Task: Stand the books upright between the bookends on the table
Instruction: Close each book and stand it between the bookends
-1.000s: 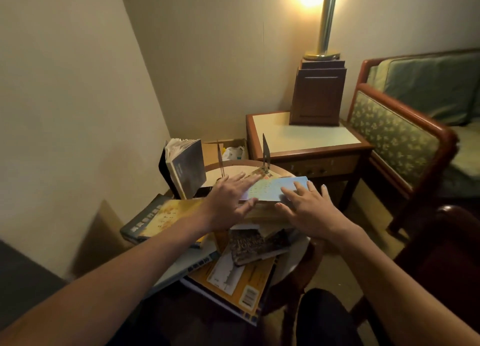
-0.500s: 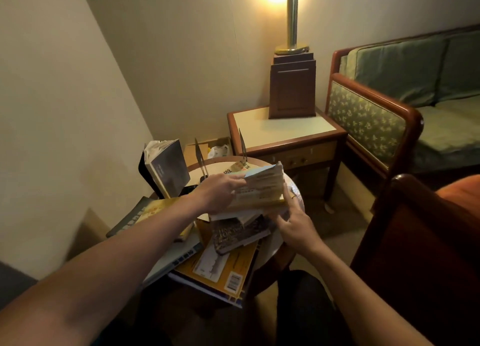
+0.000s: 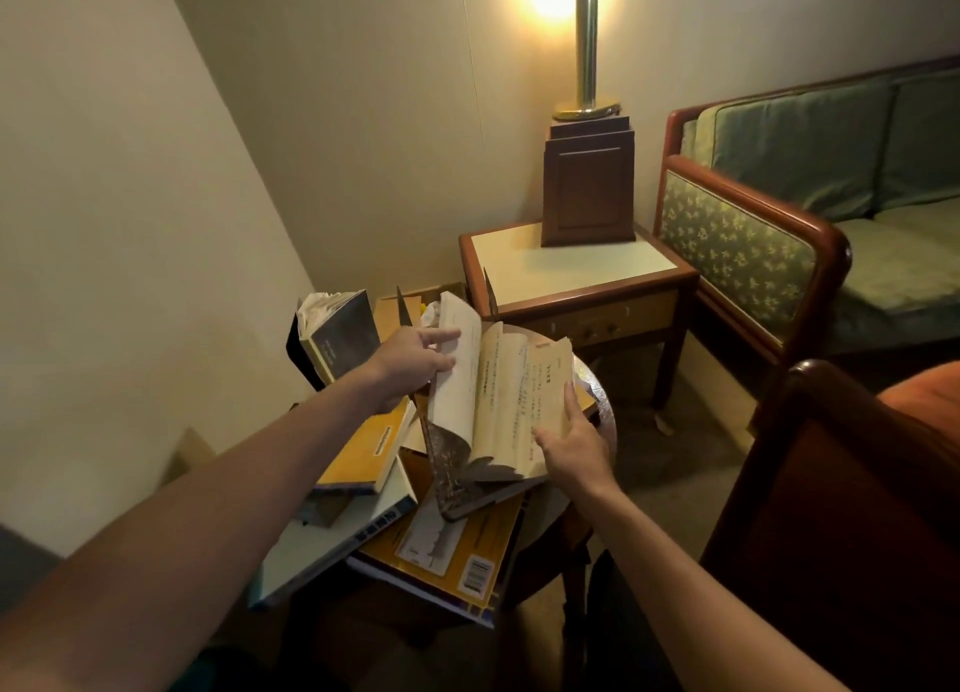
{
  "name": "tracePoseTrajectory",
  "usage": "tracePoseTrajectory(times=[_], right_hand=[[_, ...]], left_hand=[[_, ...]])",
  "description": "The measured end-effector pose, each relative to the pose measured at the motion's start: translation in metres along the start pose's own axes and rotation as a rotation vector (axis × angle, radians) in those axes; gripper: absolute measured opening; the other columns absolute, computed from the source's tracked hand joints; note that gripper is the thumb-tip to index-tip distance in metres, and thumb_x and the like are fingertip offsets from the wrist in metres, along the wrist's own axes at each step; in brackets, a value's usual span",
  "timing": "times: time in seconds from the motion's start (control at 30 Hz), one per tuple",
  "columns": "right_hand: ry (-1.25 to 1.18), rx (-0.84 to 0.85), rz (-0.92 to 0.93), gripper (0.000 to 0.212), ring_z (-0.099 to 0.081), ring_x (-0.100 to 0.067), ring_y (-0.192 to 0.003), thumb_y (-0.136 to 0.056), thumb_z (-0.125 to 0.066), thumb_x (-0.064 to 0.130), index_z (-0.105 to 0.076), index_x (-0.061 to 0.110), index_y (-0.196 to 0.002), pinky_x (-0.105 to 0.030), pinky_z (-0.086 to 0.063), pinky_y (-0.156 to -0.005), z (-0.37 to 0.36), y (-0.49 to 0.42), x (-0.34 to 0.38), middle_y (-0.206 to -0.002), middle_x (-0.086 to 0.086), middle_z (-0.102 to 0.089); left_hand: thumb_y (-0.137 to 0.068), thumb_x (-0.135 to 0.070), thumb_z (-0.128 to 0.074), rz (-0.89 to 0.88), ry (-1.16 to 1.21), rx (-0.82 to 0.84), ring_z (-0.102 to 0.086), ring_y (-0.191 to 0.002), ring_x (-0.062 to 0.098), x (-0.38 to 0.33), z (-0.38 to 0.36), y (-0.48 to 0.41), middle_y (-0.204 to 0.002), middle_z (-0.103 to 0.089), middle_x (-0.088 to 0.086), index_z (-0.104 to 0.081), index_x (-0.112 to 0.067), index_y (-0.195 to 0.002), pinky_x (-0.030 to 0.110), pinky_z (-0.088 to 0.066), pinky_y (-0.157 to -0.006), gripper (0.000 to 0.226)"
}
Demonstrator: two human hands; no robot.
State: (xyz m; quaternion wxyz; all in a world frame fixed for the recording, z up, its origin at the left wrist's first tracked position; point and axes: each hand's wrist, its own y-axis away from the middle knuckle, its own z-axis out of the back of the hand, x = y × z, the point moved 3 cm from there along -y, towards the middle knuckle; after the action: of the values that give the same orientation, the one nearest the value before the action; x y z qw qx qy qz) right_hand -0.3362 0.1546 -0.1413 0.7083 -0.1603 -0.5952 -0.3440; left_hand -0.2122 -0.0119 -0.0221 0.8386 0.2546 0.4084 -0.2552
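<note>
A thick book with cream pages (image 3: pixel 501 395) stands raised off the pile on the small round table (image 3: pixel 605 416), fanned open with its printed pages toward me. My left hand (image 3: pixel 413 361) grips its top left edge. My right hand (image 3: pixel 574 444) holds its lower right side, fingers flat on the page. Two thin dark bookends (image 3: pixel 402 304) (image 3: pixel 489 296) stand upright at the far side of the table. A grey book (image 3: pixel 340 335) stands upright left of them. Other books lie flat in a heap: a yellow one (image 3: pixel 371 452), a white one (image 3: pixel 332 541) and a large orange one (image 3: pixel 452 551).
A wooden side table (image 3: pixel 571 268) with a lamp base (image 3: pixel 588 187) stands just behind the round table. A green sofa with a wooden arm (image 3: pixel 753 234) is at the right. A dark chair back (image 3: pixel 831 483) is near right. The wall closes in on the left.
Both hands lifted the thick book from lying flat on the pile to standing up, and its pages have fanned open. The view shifted slightly.
</note>
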Motion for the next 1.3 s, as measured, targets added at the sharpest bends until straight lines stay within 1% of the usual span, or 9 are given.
tracePoseTrajectory(times=[0.17,0.27,0.37,0.47,0.6,0.7,0.83,1.03,1.3], right_hand=[[0.175,-0.044,0.083,0.074,-0.062,-0.021,-0.11,-0.095,-0.053,0.005,-0.025,0.037,-0.156,-0.039,-0.059,-0.088,0.012,-0.02,0.0,-0.134,-0.007,-0.051],[0.152,-0.052,0.071,0.074,-0.061,-0.023,-0.112,-0.095,-0.053,0.007,-0.025,0.041,-0.154,-0.04,-0.062,-0.077,0.022,-0.033,0.002,-0.13,0.002,-0.049],[0.103,-0.044,0.056,0.075,-0.055,-0.023,-0.122,-0.097,-0.052,0.002,-0.025,0.041,-0.155,-0.034,-0.062,-0.079,0.026,-0.045,0.002,-0.142,0.001,-0.044],[0.232,-0.092,0.083,0.065,-0.057,-0.022,-0.113,-0.101,-0.051,0.021,-0.022,0.041,-0.155,-0.044,-0.06,-0.086,0.023,-0.048,0.012,-0.141,-0.007,-0.043],[0.753,-0.181,0.21,0.066,-0.02,-0.039,-0.145,-0.1,-0.035,0.059,-0.008,0.039,-0.157,-0.058,-0.016,-0.117,0.011,-0.038,0.034,-0.159,-0.015,-0.017],[0.826,0.007,0.533,0.062,0.009,-0.028,-0.153,-0.102,-0.03,0.057,-0.004,0.046,-0.157,-0.053,0.001,-0.12,-0.007,-0.023,0.058,-0.168,-0.004,0.004],[0.818,0.381,0.581,0.051,0.005,-0.025,-0.154,-0.107,-0.031,0.04,-0.019,0.042,-0.156,-0.051,-0.005,-0.124,-0.022,-0.018,0.05,-0.167,0.004,-0.003],[0.986,0.506,0.441,0.059,0.019,-0.024,-0.151,-0.102,-0.046,0.046,-0.023,0.04,-0.156,-0.038,0.012,-0.114,-0.014,-0.025,0.03,-0.165,0.011,0.012],[0.956,0.539,0.456,0.096,0.016,-0.014,-0.15,-0.085,-0.075,0.042,-0.011,0.044,-0.157,-0.054,-0.011,-0.12,-0.008,-0.026,0.034,-0.164,0.021,0.012]], left_hand=[[-0.097,-0.005,-0.06,0.052,0.38,-0.02,-0.057,-0.121,0.025,0.022,-0.001,0.01,-0.143,-0.05,0.007,-0.066,-0.026,-0.128,0.039,-0.058,-0.093,0.038],[-0.1,-0.003,-0.054,0.047,0.567,0.007,-0.062,-0.106,0.015,0.037,-0.003,0.014,-0.126,-0.057,-0.001,-0.065,-0.022,-0.131,0.03,-0.062,-0.077,0.038],[-0.102,-0.007,-0.052,0.025,0.495,0.04,-0.063,-0.107,0.014,0.052,-0.009,0.015,-0.126,-0.055,-0.006,-0.059,-0.023,-0.136,0.028,-0.061,-0.076,0.038],[-0.094,-0.014,-0.067,0.034,0.413,0.09,-0.063,-0.11,0.022,0.06,-0.019,0.019,-0.128,-0.052,-0.003,-0.057,-0.033,-0.135,0.033,-0.061,-0.08,0.046],[-0.088,-0.013,-0.074,0.051,0.5,0.054,-0.064,-0.111,0.03,0.064,-0.024,0.015,-0.129,-0.051,0.004,-0.056,-0.04,-0.137,0.044,-0.062,-0.084,0.059],[-0.089,-0.01,-0.073,0.021,0.506,0.032,-0.064,-0.111,0.028,0.063,-0.027,0.011,-0.127,-0.052,-0.001,-0.055,-0.04,-0.139,0.044,-0.061,-0.087,0.062],[-0.087,-0.01,-0.073,0.037,0.531,0.006,-0.061,-0.113,0.03,0.067,-0.027,0.01,-0.126,-0.05,-0.006,-0.057,-0.039,-0.137,0.048,-0.059,-0.091,0.06],[-0.082,0.004,-0.071,0.039,0.579,-0.077,-0.064,-0.11,0.025,0.087,-0.013,0.012,-0.13,-0.052,-0.002,-0.064,-0.031,-0.13,0.039,-0.061,-0.084,0.06],[-0.079,0.005,-0.073,0.074,0.547,-0.105,-0.06,-0.112,0.018,0.115,-0.002,0.015,-0.132,-0.054,-0.002,-0.063,-0.028,-0.131,0.027,-0.058,-0.078,0.062]])
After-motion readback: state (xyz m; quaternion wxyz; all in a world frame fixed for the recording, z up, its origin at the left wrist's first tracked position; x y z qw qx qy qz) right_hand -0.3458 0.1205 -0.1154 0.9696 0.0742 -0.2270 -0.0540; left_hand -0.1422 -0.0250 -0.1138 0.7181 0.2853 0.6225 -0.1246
